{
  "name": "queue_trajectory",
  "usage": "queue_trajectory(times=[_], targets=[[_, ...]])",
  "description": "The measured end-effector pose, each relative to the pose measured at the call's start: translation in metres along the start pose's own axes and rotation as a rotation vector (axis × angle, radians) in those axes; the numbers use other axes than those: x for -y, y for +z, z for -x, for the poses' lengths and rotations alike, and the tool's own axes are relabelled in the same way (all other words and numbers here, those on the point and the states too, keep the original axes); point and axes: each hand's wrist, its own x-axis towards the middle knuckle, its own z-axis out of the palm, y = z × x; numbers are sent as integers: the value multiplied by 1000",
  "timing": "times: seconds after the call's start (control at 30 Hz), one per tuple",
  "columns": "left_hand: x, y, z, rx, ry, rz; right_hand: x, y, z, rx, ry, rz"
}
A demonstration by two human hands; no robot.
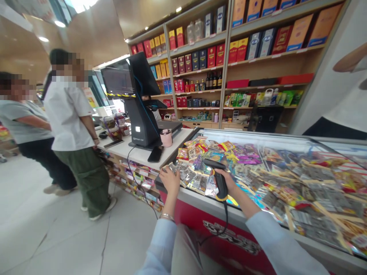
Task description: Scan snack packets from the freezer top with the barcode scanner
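Note:
My right hand (229,181) is wrapped round the handle of a black and yellow barcode scanner (221,184), its head pointing left over the display case. From the scanner's base a dark cable hangs down in front of the case. At the left corner of the case, my left hand (169,181) has its fingers curled on a small shiny snack packet (172,167), partly hidden by them. Silvery snack packets (197,178) lie between the two hands. Behind them are red and yellow snack bags (197,150) and purple ones (248,153).
A glass-topped case (289,143) full of packets stretches right. On the white counter (186,133) are a checkout terminal (146,126), a phone (156,154) and a pink cup (166,138). Two people stand at left; another person's arm (351,59) shows at right. Boxes fill the back shelves.

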Motion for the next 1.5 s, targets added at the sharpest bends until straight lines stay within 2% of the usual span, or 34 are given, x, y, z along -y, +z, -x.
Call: queue_trajectory(times=[0.17, 0.33, 0.43, 0.67, 0.83, 1.0, 1.1, 1.3, 1.5], targets=[[-6, 6, 0, 13, -47, -14, -9, -3, -1, 71, 27, -17], [-9, 11, -4, 28, 70, 169, -5, 0, 4, 39, 61, -11], [-12, 13, -8, 23, 97, 263, -4, 2, 5, 30, 86, -23], [-44, 8, -13, 50, 189, 345, -6, 2, 5, 20, 52, -33], [-60, 10, -4, 34, 310, 317, -2, 3, 9, 4, 15, -57], [-59, 13, -1, 53, 361, 307, 0, 2, 9, 28, 2, -95], [-58, 14, -2, 43, 393, 306, -2, 1, 7, -6, 6, -119], [-58, 19, -2, 39, 353, 168, -7, 1, 4, -16, -1, -144], [-57, 19, -2, 42, 378, 104, -2, 3, 9, 3, 32, -123]])
